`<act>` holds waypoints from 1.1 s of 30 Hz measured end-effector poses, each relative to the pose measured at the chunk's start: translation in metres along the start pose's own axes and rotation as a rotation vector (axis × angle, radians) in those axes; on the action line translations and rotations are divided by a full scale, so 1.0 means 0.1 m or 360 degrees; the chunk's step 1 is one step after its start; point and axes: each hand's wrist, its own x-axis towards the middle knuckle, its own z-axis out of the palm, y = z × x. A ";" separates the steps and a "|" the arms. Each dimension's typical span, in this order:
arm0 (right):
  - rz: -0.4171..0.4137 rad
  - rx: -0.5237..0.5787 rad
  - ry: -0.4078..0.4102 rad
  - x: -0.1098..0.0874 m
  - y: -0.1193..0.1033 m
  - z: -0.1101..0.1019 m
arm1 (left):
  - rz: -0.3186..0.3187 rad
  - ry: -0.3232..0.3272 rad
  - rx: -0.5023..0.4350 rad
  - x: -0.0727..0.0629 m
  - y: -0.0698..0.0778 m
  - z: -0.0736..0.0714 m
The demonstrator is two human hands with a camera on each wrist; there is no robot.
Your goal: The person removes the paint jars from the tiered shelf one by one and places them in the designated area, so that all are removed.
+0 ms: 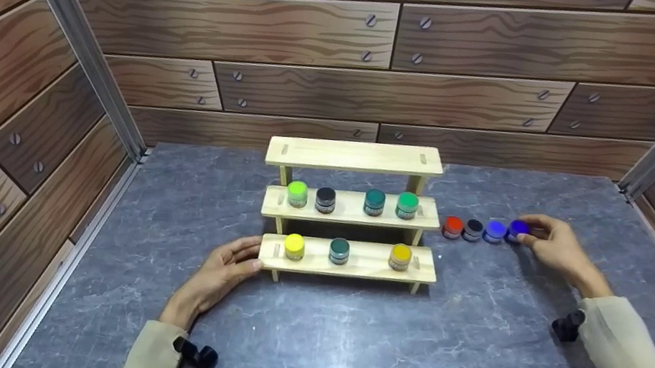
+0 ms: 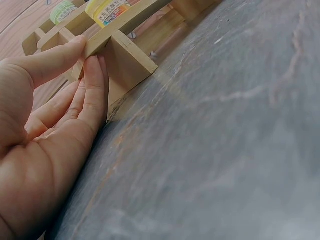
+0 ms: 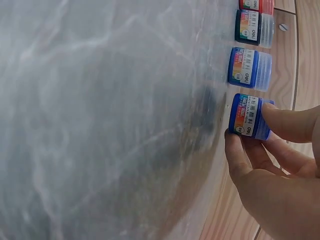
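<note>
A three-tier wooden rack (image 1: 348, 266) stands on the table. My left hand (image 1: 223, 271) pinches the left end of its lowest shelf between thumb and fingers, as the left wrist view shows up close. At the right end of a row of small paint jars, my right hand (image 1: 560, 250) grips a dark blue paint jar (image 3: 245, 116), thumb at its lid and fingers behind. Beside it in the row are a lighter blue jar (image 1: 495, 231), a black jar (image 1: 472, 230) and a red jar (image 1: 452, 227).
On the lowest shelf stand a yellow jar (image 1: 294, 247), a dark green jar (image 1: 339, 251) and an ochre jar (image 1: 400, 257). The middle shelf bears light green (image 1: 297, 194), black (image 1: 325, 200), teal (image 1: 374, 202) and green jars (image 1: 406, 205). Wood-patterned walls (image 1: 320, 39) enclose the table.
</note>
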 end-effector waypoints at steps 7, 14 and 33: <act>0.0018 0.0028 -0.0049 -0.01 0.01 0.01 | -0.0010 0.0018 0.0004 0.01 0.01 0.00; 0.0025 0.0017 -0.0052 -0.02 0.01 0.01 | -0.0015 0.0015 0.0015 0.01 0.01 0.00; -0.0185 0.0012 0.0104 -0.02 -0.57 -0.11 | -0.0007 0.0014 0.0002 0.00 0.00 0.01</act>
